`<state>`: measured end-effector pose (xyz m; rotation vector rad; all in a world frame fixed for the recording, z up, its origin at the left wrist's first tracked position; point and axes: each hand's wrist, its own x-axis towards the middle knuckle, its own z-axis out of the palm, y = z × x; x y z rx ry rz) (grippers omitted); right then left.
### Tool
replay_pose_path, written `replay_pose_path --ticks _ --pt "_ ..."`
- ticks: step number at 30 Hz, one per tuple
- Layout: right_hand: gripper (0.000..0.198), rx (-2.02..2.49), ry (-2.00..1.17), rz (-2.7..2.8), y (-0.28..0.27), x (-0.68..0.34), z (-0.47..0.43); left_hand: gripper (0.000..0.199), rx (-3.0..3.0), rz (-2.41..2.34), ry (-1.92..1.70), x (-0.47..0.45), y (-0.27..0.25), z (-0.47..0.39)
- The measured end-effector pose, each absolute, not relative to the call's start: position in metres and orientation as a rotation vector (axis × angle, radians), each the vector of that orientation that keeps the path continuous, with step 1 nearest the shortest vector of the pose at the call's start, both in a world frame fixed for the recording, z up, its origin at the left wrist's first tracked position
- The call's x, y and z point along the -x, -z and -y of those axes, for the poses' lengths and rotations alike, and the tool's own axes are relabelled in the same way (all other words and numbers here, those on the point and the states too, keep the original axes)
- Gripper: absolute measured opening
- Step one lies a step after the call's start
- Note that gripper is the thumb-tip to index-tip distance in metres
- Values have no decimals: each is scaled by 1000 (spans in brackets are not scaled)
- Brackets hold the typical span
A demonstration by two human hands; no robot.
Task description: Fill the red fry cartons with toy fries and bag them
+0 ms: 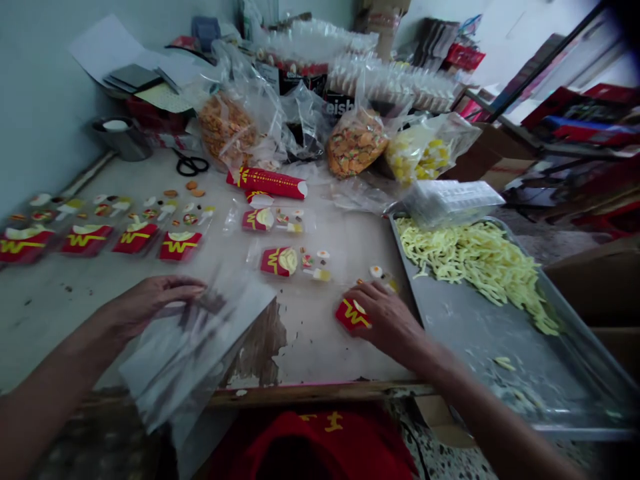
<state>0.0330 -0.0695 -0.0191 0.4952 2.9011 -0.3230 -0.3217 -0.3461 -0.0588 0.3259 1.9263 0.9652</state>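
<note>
My left hand (145,303) pinches a blurred stack of clear plastic bags (200,340) that hangs over the table's front edge. At the right of the table, my right hand (387,317) is closed over a small clear pack with a red fries carton (351,315) marked in yellow; the fingers hide part of it. Small toy-like food pieces, such as a fried egg (375,271), show beyond those fingers. Two similar bagged packs, one with a red carton (279,261) and one farther back (257,219), lie between my hands.
Several finished-looking packs (134,238) line the left side. A metal tray (440,327) holds pale yellow fry-shaped pieces (470,253), with clear plastic trays (450,202) on its far edge. Bags of small pieces (356,140), black scissors (190,163) and a red carton stack (273,183) stand behind.
</note>
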Motion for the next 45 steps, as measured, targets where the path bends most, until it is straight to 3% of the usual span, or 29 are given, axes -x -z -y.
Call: replay_pose_path --ticks 3,5,11,16,19,25,35,45 --pt "112 -246 217 -2859 25 -43 44 58 -254 -1861 -1047 317 57 333" --pt "120 -128 222 -2824 38 -45 31 47 -233 -1803 -1108 314 57 325" --pt "99 -137 392 -2814 49 -38 31 31 -145 -1720 -1209 303 51 308" --pt "104 -35 532 -2900 9 -13 41 21 -205 -1829 -1283 290 43 300" --pt "110 36 491 -3041 -14 26 43 23 -258 -1832 -1312 277 40 296" --pt "102 -65 201 -3266 -30 92 36 35 -316 -1881 -1309 260 39 296" --pt "104 -95 295 -3243 -20 97 23 19 -225 -1808 -1362 250 36 298" --pt "94 -49 79 -3332 -38 100 31 33 -268 -2035 -1318 233 39 278"
